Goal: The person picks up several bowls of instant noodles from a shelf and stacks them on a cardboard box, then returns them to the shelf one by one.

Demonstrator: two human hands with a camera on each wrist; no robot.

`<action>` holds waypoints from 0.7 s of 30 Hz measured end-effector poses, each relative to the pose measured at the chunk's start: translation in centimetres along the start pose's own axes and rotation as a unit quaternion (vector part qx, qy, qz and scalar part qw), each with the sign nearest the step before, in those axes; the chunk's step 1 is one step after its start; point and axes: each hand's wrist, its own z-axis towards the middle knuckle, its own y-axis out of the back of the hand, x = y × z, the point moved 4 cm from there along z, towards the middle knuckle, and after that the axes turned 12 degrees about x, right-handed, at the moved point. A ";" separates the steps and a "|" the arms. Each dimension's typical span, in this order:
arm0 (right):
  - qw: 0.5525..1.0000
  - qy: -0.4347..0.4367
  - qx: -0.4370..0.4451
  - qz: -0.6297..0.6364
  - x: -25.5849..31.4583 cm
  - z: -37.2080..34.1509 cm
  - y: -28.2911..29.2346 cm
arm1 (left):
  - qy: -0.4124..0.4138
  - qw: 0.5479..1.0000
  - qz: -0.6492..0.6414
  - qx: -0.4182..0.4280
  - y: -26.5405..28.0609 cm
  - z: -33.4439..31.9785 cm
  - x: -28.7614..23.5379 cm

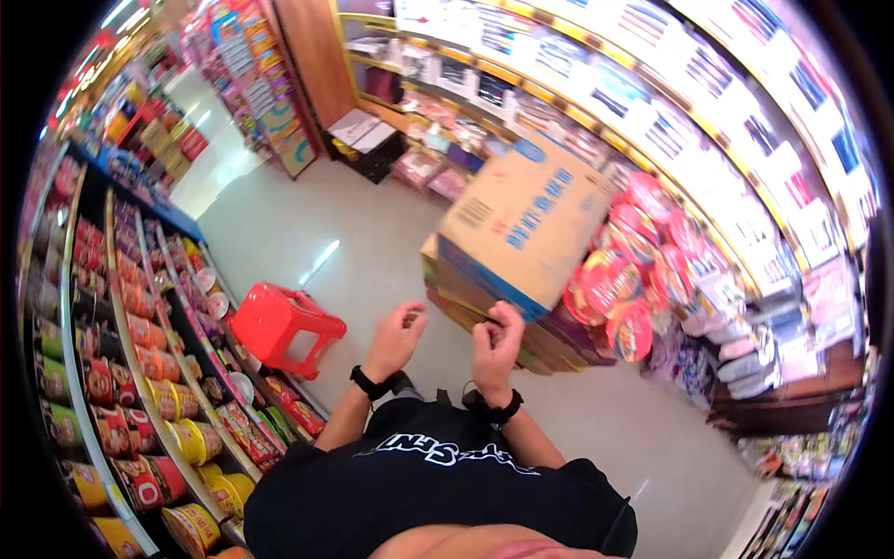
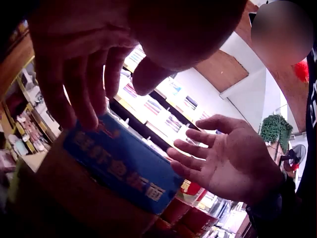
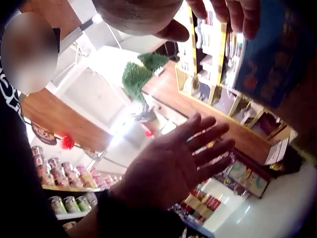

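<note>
Box (image 1: pixel 531 210) in the upper half of the head view, right of centre, on top of a stack (image 1: pixel 447 291). Left hand (image 1: pixel 394 343) and right hand (image 1: pixel 499 345) below it in frame, both free, fingers loose; right one nearer its lower edge, contact unclear. Looks stiff cardboard, dry grip; probably bulky more than heavy, corners may crush. Best taken low, palms on opposite sides
</note>
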 end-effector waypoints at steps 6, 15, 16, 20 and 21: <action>0.918 -0.155 0.365 0.015 -1.8 -1.3 -17.1 | -0.028 0.997 0.063 0.031 9.1 -3.4 3.0; 0.897 -0.090 0.430 -0.041 -2.5 4.7 -29.5 | -0.050 0.998 -0.003 0.029 20.7 -0.2 4.2; 0.896 -0.106 0.430 -0.028 -3.1 5.7 -30.7 | -0.067 0.997 0.013 0.033 22.0 0.5 4.1; 0.859 -0.073 0.505 -0.041 -6.3 10.6 -36.2 | -0.040 0.998 0.043 -0.010 26.4 3.5 9.1; 0.849 -0.079 0.520 -0.034 -7.1 11.9 -37.9 | -0.031 0.999 0.020 -0.029 27.6 4.1 10.8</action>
